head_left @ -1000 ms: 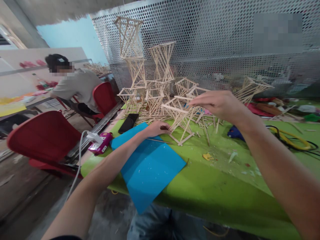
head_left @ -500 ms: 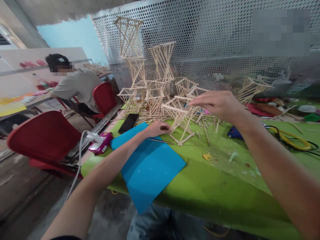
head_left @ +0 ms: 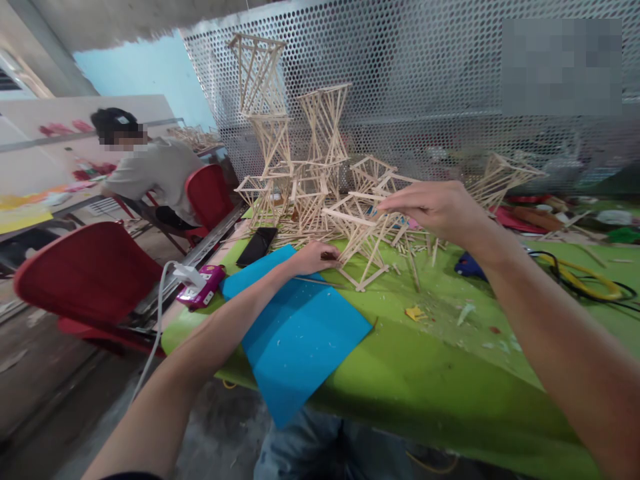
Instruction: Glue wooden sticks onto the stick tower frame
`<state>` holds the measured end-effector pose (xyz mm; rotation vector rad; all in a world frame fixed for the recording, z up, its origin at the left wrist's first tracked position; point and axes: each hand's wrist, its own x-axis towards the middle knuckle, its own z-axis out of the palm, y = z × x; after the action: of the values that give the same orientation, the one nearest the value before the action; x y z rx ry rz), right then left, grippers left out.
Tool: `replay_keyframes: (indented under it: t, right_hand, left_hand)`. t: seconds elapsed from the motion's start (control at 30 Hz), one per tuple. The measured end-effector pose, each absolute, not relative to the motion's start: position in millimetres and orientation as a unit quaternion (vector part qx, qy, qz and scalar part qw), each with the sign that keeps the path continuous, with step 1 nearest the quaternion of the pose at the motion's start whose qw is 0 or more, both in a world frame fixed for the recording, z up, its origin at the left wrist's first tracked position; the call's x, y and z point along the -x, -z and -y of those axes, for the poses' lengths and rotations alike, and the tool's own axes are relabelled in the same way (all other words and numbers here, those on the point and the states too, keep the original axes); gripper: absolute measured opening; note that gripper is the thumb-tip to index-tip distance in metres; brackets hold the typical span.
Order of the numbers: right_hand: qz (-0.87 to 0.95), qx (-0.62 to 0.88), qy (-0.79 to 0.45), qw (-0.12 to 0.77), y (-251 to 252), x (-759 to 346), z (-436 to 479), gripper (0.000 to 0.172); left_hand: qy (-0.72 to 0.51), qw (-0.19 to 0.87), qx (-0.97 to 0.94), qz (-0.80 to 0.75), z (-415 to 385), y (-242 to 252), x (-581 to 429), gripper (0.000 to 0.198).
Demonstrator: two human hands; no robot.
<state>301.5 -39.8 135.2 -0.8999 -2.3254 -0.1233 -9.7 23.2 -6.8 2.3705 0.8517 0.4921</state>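
I'm watching the right hand (head_left: pixel 435 210) pinching the top of the stick frame (head_left: pixel 363 247), which is standing on the green table (head_left: pixel 425 380). The left hand (head_left: pixel 315 257) is curling at its foot, and I can't tell if it's gripping. Risk as I'm judging it: twisting or squeezing could pop the joints.

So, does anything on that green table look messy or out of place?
Yes: the stick frame under the right hand leans tilted, scraps and loose sticks litter the green table, and the blue sheet hangs over its edge.

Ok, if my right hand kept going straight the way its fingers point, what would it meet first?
The right hand points left, and its fingertips seem to pinch the top of the pale wooden stick frame. So that frame comes first; depth beyond it is unclear.
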Motion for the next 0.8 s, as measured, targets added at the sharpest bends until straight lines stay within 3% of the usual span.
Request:
replay_keyframes:
  t: [0.57,0.8]
  right_hand:
    - [0.888,0.328,0.068,0.315,-135,-302,39,0.036]
    - [0.887,0.332,0.051,0.317,-136,-301,41,0.032]
  left_hand:
    - [-0.205,0.301,-0.878,-0.312,-27,12,11,0.03]
    - [-0.236,0.385,-0.835,-0.314,-28,18,11,0.038]
